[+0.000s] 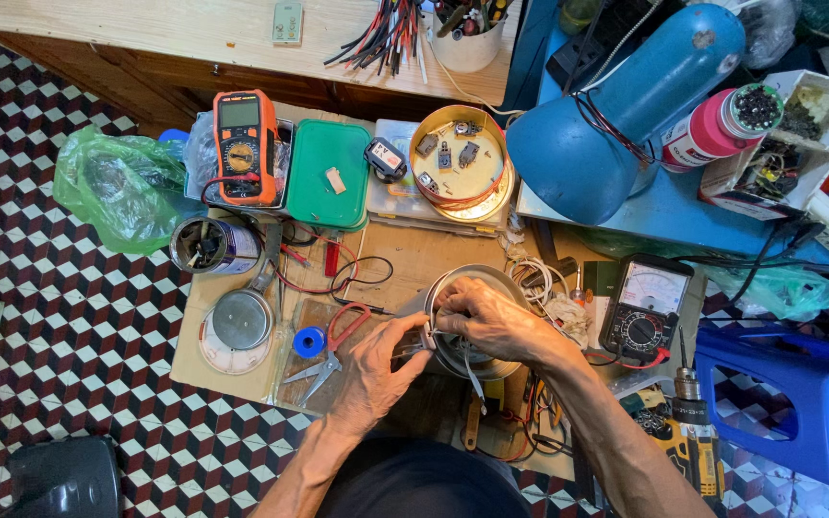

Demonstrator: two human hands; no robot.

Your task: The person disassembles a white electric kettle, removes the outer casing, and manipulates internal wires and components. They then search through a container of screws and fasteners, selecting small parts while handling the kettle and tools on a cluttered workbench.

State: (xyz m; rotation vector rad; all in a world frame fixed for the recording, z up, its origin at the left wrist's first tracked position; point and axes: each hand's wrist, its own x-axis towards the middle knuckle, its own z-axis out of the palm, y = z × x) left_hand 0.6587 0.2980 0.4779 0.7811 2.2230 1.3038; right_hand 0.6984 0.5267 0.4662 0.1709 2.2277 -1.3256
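Both hands at a round grey metal housing (pixel 491 288) on the worktop (pixel 414 259).
Left hand (pixel 376 369) grips a thin metal tool (pixel 413 351); right hand (pixel 486 317) pinches white wires (pixel 434 331) at the housing's left rim.

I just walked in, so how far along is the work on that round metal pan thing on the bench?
Done: tools are laid out, the orange multimeter and red-handled scissors lie set aside. In hand: the left hand and right hand work together on small wires at the rim of the round metal pan. Left: small loose parts sit in the gold tin lid; I can't tell how much remains.
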